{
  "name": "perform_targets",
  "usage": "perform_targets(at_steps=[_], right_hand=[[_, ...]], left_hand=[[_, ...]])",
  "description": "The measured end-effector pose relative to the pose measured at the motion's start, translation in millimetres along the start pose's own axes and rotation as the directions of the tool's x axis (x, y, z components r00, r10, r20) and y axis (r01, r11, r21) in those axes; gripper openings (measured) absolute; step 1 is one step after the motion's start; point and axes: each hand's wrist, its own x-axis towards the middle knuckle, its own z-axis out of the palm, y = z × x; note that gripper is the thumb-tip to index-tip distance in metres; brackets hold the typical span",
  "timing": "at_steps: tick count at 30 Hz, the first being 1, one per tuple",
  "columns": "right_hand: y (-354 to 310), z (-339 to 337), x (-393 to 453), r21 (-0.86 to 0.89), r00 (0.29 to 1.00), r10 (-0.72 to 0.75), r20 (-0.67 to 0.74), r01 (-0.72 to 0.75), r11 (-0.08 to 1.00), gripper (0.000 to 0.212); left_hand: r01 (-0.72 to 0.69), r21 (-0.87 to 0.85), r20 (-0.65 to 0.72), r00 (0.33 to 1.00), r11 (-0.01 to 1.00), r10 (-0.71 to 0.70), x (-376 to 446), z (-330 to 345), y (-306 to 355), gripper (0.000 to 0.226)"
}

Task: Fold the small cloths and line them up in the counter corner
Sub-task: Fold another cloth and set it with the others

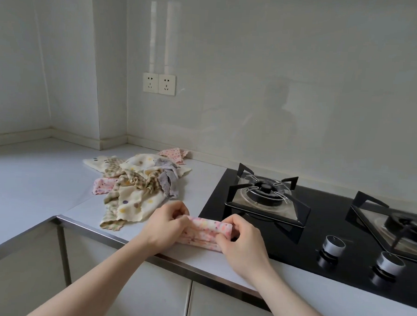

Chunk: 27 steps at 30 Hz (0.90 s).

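Grey counter (32, 172) bears a cloth heap (136, 185) beside a hob (319, 236)

Pale glossy walls (280, 65) meet in a corner at the left, catching soft, even daylight (a dim reflection shows on the back panel). Two white sockets (159, 83) sit side by side on the wall. The grey desk (32, 180) has a metal front edge, with white cupboard doors (147, 292) below. A black glass stove (319, 236) with two burners and two knobs (361, 256) is set into it at the right.
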Motion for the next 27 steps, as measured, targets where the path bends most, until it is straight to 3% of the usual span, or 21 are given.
perform_targets(at_steps=[8, 12, 16, 20, 24, 27], right_hand=[[6.5, -1.2, 2.8, 0.087, 0.999, -0.041, 0.027, 0.039, 0.995, 0.006], [4.5, 4.6, 4.0, -0.025, 0.999, -0.036, 0.022, 0.037, 0.999, 0.01], [-5.4, -0.1, 2.1, 0.014, 0.985, 0.163, 0.059, -0.164, 0.986, 0.011], [-65.7, -33.0, 1.5, 0.159, 0.901, 0.407, 0.15, -0.429, 0.889, 0.01], [-163.3, -100.0, -15.7, 0.243, 0.893, 0.425, 0.15, -0.45, 0.859, 0.009], [-213.8, -158.4, -38.0, 0.347, 0.871, 0.45, 0.198, -0.492, 0.798, 0.004]], left_hand=[[-0.027, 0.024, 0.033, 0.999, 0.999, 0.027, 3.3, 0.8, -3.6, 0.02], [0.058, -0.034, 0.037, 0.998, 0.998, -0.056, 5.0, -1.2, 2.8, 0.028], [0.234, -0.031, 0.164, 0.96, 0.972, -0.226, -0.5, -16.3, 21.9, 0.03], [0.464, -0.056, 0.256, 0.863, 0.884, -0.436, -22.6, -48.6, 66.4, 0.031], [0.38, -0.071, 0.12, 0.921, 0.922, -0.371, -52.0, -108.3, 165.4, 0.021], [0.291, -0.097, 0.196, 0.943, 0.952, -0.269, -64.3, -142.5, 227.6, 0.016]])
